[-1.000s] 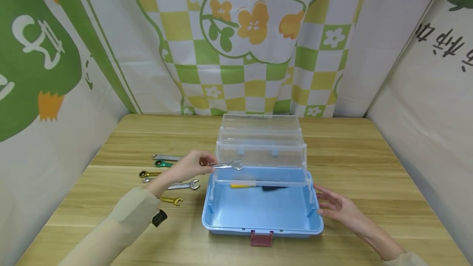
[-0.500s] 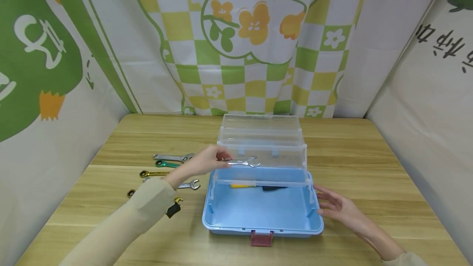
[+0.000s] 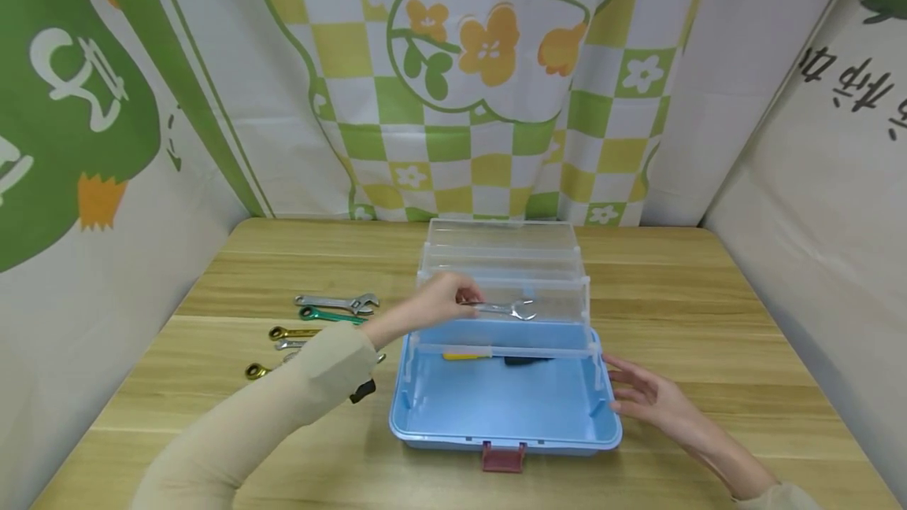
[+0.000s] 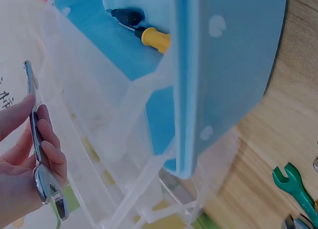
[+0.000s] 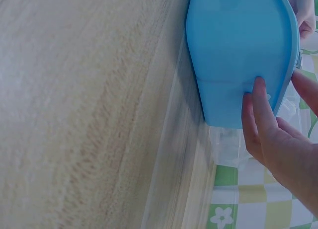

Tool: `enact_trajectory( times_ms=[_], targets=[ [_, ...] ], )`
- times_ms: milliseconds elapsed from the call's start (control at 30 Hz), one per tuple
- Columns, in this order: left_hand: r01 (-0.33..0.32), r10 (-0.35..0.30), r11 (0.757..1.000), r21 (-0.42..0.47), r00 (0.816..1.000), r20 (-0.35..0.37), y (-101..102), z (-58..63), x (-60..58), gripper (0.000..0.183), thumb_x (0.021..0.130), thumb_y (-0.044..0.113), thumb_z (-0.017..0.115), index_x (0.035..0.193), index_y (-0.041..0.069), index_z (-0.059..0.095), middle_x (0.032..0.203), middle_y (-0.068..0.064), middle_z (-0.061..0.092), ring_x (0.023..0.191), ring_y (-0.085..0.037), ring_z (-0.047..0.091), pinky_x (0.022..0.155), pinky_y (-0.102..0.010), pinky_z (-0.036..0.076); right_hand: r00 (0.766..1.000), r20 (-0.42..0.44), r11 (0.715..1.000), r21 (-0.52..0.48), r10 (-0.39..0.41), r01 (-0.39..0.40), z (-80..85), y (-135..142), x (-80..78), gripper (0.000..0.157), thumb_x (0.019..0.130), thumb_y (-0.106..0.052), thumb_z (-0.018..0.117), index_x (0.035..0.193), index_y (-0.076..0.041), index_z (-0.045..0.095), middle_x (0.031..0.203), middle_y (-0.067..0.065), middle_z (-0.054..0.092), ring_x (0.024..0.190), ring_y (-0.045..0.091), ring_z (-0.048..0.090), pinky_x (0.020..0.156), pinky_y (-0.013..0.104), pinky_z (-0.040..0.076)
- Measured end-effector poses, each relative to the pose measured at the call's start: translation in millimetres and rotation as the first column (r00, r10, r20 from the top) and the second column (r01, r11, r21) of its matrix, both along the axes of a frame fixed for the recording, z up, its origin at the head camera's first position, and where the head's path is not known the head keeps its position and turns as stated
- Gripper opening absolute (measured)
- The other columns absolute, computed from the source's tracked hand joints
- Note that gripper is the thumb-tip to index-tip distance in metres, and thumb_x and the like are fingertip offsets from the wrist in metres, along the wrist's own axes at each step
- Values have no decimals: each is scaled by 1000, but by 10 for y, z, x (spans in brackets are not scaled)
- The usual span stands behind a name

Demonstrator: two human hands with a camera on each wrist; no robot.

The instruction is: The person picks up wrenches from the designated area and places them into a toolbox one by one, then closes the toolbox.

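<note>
In the head view, my left hand [image 3: 448,296] grips a silver wrench [image 3: 513,308] over the clear tiered trays [image 3: 503,236] of a blue toolbox [image 3: 496,408]. The wrench's open end points right; the left wrist view shows fingers and thumb around its shank. My right hand [image 3: 650,396] is at the box's right side, its fingers extended against the outer wall. Inside the box lie a yellow-handled screwdriver [image 4: 155,39] and a black-handled tool [image 4: 126,16], partly hidden by a tray in the head view. A maroon latch [image 3: 503,457] hangs down in front.
Left of the toolbox, several wrenches lie on the wooden table [image 3: 680,290]: a silver adjustable wrench [image 3: 340,303], a green one [image 3: 329,315], and gold ones such as this ratcheting wrench [image 3: 257,371]. My left sleeve covers some of them. A patterned curtain [image 3: 489,140] hangs behind the table.
My left hand has moved right with the silver wrench, from the toolbox's left edge to above its clear trays. My right hand and the toolbox have stayed put.
</note>
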State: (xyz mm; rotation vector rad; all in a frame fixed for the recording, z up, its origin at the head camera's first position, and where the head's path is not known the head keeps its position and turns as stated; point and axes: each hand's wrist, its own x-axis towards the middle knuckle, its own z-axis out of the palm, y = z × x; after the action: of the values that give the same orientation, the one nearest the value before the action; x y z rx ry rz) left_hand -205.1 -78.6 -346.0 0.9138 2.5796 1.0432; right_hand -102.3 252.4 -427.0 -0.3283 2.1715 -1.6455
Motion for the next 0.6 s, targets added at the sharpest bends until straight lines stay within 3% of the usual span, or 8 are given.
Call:
enact_trajectory(
  times_ms=[333, 600],
  targets=[
    [-23, 24, 998, -50, 999, 25, 218, -56, -22, 15, 78, 3, 64, 92, -2, 64, 86, -10, 65, 78, -16, 60, 66, -19, 48, 1000, 10, 999, -42, 20, -20, -11, 4, 0, 66, 86, -11, 56, 138, 2, 19, 131, 34, 28, 111, 31, 48, 84, 27, 46],
    [-1, 2, 998, -69, 1000, 26, 324, -140, -55, 12, 78, -1, 64, 90, -2, 64, 86, -11, 65, 80, -18, 60, 69, -20, 49, 1000, 10, 1000, -25, 13, -13, -12, 5, 3, 66, 85, -12, 57, 138, 1, 19, 131, 34, 28, 112, 37, 45, 84, 28, 46]
  ],
)
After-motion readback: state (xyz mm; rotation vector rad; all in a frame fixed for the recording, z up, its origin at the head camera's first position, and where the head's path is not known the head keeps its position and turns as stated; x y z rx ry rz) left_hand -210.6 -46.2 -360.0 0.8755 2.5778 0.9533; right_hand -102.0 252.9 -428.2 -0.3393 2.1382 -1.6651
